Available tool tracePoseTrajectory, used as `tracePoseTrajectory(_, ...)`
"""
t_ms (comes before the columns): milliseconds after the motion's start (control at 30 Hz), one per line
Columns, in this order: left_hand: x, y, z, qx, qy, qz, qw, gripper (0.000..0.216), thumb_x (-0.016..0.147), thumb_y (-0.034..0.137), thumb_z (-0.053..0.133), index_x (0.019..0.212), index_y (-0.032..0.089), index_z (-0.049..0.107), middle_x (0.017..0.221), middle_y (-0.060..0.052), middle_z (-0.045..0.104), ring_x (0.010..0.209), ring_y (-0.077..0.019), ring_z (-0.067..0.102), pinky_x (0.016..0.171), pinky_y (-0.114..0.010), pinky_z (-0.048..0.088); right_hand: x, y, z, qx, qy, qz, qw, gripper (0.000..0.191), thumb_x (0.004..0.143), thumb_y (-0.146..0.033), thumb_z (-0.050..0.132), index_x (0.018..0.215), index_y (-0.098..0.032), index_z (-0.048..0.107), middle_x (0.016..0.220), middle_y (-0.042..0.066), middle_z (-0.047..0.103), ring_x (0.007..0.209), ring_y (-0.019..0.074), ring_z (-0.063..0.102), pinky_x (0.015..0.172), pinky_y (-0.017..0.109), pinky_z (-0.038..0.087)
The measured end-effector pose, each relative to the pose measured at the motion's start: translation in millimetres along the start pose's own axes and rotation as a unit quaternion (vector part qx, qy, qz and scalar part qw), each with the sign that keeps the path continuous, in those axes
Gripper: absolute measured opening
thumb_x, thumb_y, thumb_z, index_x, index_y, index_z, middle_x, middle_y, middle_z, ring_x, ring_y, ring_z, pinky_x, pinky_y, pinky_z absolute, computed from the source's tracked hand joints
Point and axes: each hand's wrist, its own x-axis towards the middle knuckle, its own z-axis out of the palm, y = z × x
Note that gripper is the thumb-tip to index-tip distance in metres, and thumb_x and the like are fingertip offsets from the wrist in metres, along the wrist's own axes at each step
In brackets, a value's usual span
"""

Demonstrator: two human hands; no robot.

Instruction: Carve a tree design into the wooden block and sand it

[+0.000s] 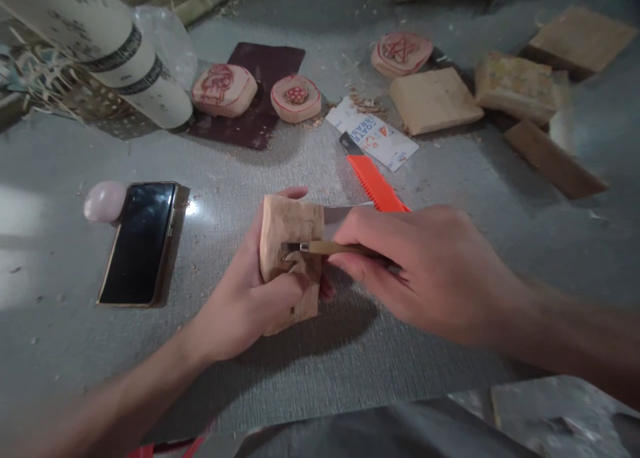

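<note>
My left hand [250, 298] is wrapped round a pale wooden block [295, 218], its thumb across the front face and fingers behind. A small carved hollow with a curled shaving shows in the middle of that face. In my right hand [425, 265] is a wood carving chisel [330, 247] with a thin wooden handle and a short metal blade. The blade tip touches the block just above my left thumb. Behind my right hand lies an orange utility knife [373, 181], its lower end hidden.
A black phone [140, 245] and a pale pink egg-shaped thing [105, 201] lie at left. Carved round wood pieces [227, 91] with red lines, dark sandpaper [270, 58], a printed paper strip [385, 138] and several wood blocks [435, 98] line the back. A white tube [135, 65] stands back left.
</note>
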Motion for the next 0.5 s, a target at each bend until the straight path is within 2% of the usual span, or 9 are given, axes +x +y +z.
tracePoseTrajectory(67, 0.1, -0.1, 1.2, 0.005, 0.0, 0.004, 1.0, 0.087, 0.09, 0.018, 0.076, 0.163, 0.037, 0.033, 0.095, 0.004, 0.077, 0.078, -0.0193, 0.077, 0.072, -0.031, 0.064, 0.1, -0.8, 0.4, 0.008, 0.001, 0.005, 1.0, 0.018, 0.111, -0.026, 0.057, 0.093, -0.026, 0.059, 0.072, -0.004, 0.062, 0.059, 0.0143, 0.053, 0.057, 0.034, 0.031)
tracePoseTrajectory(233, 0.2, -1.4, 5.1, 0.002, 0.009, 0.008, 1.0, 0.081, 0.088, 0.014, 0.074, 0.157, 0.035, 0.038, 0.094, 0.004, 0.079, 0.073, -0.0187, 0.077, 0.072, -0.033, 0.065, 0.7, -1.8, 2.1, 0.023, 0.001, 0.014, 1.0, 0.02, 0.111, -0.029, 0.058, 0.091, -0.026, 0.058, 0.07, -0.005, 0.06, 0.055, 0.0133, 0.046, 0.056, 0.034, 0.032)
tracePoseTrajectory(367, 0.6, -3.6, 8.2, -0.012, 0.036, 0.019, 0.999, 0.077, 0.082, 0.012, 0.074, 0.151, 0.033, 0.046, 0.097, 0.005, 0.078, 0.072, -0.0178, 0.075, 0.072, -0.035, 0.066, 0.8, -3.8, 4.8, 0.078, 0.005, 0.034, 0.996, 0.022, 0.109, -0.025, 0.059, 0.087, -0.026, 0.056, 0.067, -0.007, 0.058, 0.053, 0.0117, 0.045, 0.057, 0.033, 0.036)
tracePoseTrajectory(500, 0.1, -3.6, 8.6, -0.004, 0.045, 0.007, 0.999, 0.081, 0.082, 0.013, 0.075, 0.155, 0.031, 0.045, 0.093, 0.004, 0.078, 0.071, -0.0194, 0.076, 0.071, -0.035, 0.066, 1.2, -4.4, 7.2, 0.144, -0.001, 0.06, 0.988, 0.025, 0.108, -0.027, 0.061, 0.085, -0.026, 0.054, 0.066, -0.008, 0.056, 0.056, 0.0116, 0.046, 0.056, 0.031, 0.038)
